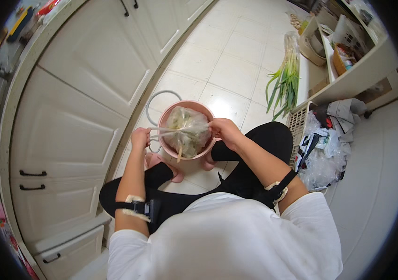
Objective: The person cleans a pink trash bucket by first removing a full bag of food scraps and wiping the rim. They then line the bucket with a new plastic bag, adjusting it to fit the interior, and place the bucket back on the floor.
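Observation:
A translucent plastic bag (189,140) full of greenish scraps sits in a round pink bucket (161,113) on the floor between my feet. Its neck is gathered at the centre, where the two handle strips cross. My left hand (140,138) grips one strip, pulled out taut past the bucket's left rim. On the opposite side my right hand (225,131) pinches the other strip above the right rim. A thin pale stick (179,153) pokes out at the bag's lower side. What exactly fills the bag cannot be told through the plastic.
A grey hose (151,99) loops on the tiles beside the bucket. White cabinets (80,122) run along the left. Leeks (286,77) lie on the floor near a shelf unit (360,77) at right. A basket (296,129) of crumpled plastic bags (325,150) stands by my right knee.

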{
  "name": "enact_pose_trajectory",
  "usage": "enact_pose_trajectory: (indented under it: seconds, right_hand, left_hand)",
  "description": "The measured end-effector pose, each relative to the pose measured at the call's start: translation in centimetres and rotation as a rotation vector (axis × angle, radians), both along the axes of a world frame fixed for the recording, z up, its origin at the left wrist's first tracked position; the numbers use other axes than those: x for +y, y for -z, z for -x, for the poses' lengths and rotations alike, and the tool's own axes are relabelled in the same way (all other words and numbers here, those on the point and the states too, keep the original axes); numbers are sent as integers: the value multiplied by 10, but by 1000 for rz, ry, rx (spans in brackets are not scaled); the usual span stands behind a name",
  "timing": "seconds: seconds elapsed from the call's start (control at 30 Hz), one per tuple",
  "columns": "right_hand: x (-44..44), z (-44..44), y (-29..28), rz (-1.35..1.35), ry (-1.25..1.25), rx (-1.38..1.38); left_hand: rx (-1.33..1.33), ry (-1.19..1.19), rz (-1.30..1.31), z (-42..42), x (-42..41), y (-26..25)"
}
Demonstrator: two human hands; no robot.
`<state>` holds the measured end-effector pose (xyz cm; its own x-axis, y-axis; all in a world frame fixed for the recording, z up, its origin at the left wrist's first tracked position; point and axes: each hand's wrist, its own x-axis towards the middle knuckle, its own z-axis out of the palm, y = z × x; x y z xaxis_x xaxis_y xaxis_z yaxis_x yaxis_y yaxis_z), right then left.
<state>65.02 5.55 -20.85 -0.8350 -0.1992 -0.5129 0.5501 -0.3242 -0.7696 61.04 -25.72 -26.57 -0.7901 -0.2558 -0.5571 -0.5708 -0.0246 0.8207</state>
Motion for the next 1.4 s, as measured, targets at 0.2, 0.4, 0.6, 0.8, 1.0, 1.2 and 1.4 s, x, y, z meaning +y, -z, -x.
enact_pose_trajectory:
  seconds: [0.2,0.4,0.6,0.8,1.0,1.2,1.4]
  right_hand:
    - [-8,-10,19,455,245,-100]
    - [-15,6,-30,135,-65,425]
    - [-63,27,-49,-378,-351,900]
    - [-76,52,-97,-498,-346,1167]
    - [-120,69,-202,114,-431,1248]
    - [-172,60,-229,88,-579,1455]
    - [-271,6,-224,83,-785,1568]
  left_hand:
    - [4,-181,50,3,13,22]
    - [232,35,-277,-1,36,-50]
    - [547,394,10,0,85,-112]
    - [739,281,-88,-6,73,-169]
    - [1059,57,-31,-32,11,-299]
    - [1218,-238,232,-99,-67,-401]
    - [1147,-244,585,-187,-126,-417]
